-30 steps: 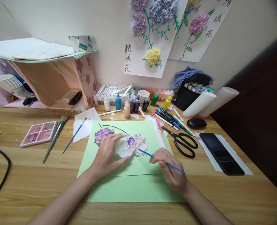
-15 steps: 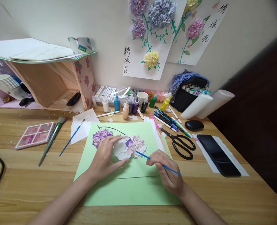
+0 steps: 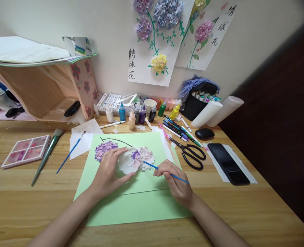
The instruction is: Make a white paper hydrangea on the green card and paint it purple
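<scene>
My left hand [image 3: 109,169] grips a white flower-shaped paint palette [image 3: 127,167] by its left edge, thumb below and fingers above. Purple and pale pink paint lies in the palette's right wells. Between the fingers of my right hand [image 3: 176,180] is a thin blue paintbrush [image 3: 164,171], its tip by the right edge of the palette. Under both hands lies light green paper [image 3: 131,206]. On it sit a purple paper-scrap flower [image 3: 104,150], partly behind my left hand, and a paler pinkish-white one [image 3: 148,157], partly covered by the palette. A dark stem line curves above them.
Paint bottles [image 3: 142,116] line the back. Pens [image 3: 181,128], black scissors [image 3: 193,154] and a phone [image 3: 228,164] lie right. At left are a second blue brush [image 3: 71,152], a large green-handled brush [image 3: 47,156] and a pink-framed case [image 3: 25,149]. Flower pictures [image 3: 152,44] hang on the wall.
The whole view has shifted, so everything sits further left. My left hand still holds the palette, and the brush in my right hand stays close to its right edge.
</scene>
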`<action>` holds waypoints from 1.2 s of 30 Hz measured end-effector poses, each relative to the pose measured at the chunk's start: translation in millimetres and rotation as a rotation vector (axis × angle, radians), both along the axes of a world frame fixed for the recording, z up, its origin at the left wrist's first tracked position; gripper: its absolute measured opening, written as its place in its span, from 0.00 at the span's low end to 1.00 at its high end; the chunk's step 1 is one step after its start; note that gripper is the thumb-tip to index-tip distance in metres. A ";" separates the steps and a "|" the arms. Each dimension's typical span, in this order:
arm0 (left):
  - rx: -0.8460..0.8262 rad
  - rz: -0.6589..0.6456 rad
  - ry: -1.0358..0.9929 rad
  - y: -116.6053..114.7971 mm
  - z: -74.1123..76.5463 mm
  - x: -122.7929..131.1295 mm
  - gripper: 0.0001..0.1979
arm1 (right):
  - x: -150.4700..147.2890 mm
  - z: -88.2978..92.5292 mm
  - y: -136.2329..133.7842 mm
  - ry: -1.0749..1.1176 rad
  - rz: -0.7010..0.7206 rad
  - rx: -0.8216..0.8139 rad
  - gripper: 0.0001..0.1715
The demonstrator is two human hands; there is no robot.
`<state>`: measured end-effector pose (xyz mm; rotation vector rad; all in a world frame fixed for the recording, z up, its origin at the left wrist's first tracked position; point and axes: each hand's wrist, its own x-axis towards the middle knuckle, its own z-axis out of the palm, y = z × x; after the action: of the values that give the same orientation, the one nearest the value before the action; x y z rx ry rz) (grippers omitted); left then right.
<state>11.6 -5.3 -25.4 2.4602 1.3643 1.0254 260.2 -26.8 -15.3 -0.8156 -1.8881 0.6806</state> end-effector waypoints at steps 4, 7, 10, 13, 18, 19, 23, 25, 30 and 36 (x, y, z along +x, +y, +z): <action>0.002 0.001 0.000 -0.4 0.4 -0.2 0.33 | 0.9 -0.1 -0.7 -0.001 -0.028 0.019 0.15; 0.000 0.003 0.005 -0.7 0.3 -0.2 0.33 | 1.0 0.1 -0.9 -0.036 -0.005 0.031 0.15; -0.002 0.005 0.007 -0.6 -0.2 -0.4 0.33 | 0.6 0.4 -0.7 -0.032 -0.014 0.042 0.14; -0.004 0.009 0.012 -0.2 -0.5 -0.7 0.33 | -0.2 0.9 -0.6 -0.046 -0.013 0.057 0.15; 0.000 0.004 0.002 -1.2 -0.4 -0.7 0.33 | -1.6 2.0 -1.9 -0.047 0.007 0.098 0.15; 0.001 0.003 0.000 -1.5 -0.5 -0.7 0.33 | -1.8 2.2 -2.3 -0.053 0.010 0.102 0.15; -0.001 -0.001 -0.001 -2.1 -0.5 -0.7 0.34 | -2.0 2.9 -3.3 -0.061 0.038 0.116 0.15; -0.004 0.000 -0.004 -1.7 -0.2 -0.6 0.34 | -1.9 2.9 -3.2 -0.059 0.024 0.120 0.14; -0.019 0.004 -0.011 -0.5 0.1 -0.7 0.33 | -2.7 2.4 -3.7 -0.067 0.049 0.114 0.15; -0.023 -0.009 -0.016 -1.1 -0.2 -1.8 0.33 | -2.7 2.2 -5.1 -0.073 0.047 0.089 0.14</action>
<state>9.8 -6.4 -25.6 2.4339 1.3514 1.0195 257.5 -31.9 -13.2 -0.7503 -1.9946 0.5976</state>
